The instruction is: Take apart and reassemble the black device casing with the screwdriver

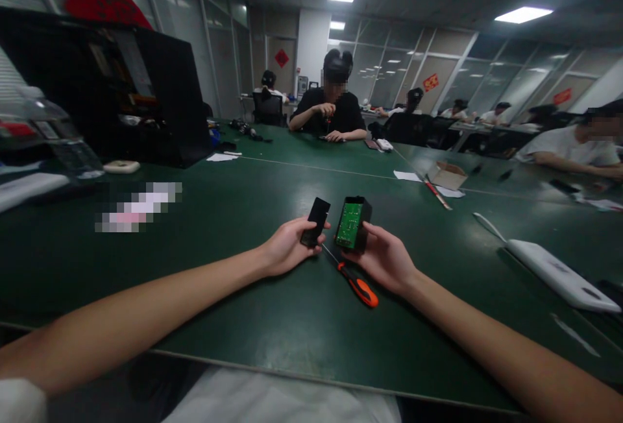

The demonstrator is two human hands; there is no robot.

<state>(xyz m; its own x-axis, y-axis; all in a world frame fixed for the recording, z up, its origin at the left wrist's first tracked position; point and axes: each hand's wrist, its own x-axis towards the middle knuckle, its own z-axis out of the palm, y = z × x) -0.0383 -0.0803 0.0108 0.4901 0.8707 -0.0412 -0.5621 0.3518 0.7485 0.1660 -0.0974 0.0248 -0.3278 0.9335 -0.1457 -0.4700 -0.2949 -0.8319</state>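
Observation:
My left hand grips a flat black cover between thumb and fingers, held upright at a slight tilt. Close to its right, my right hand is closed around a black plastic box. The box's open face is turned toward me and shows a green circuit board. Cover and box are apart from each other. On the green table below them lies a screwdriver with an orange and black handle, its shaft pointing up and left between my hands.
At left stand a large black open case and a clear water bottle. A white power bank with a strap lies at right. Farther back are a small cardboard box and papers. Across the green table a person works with a screwdriver.

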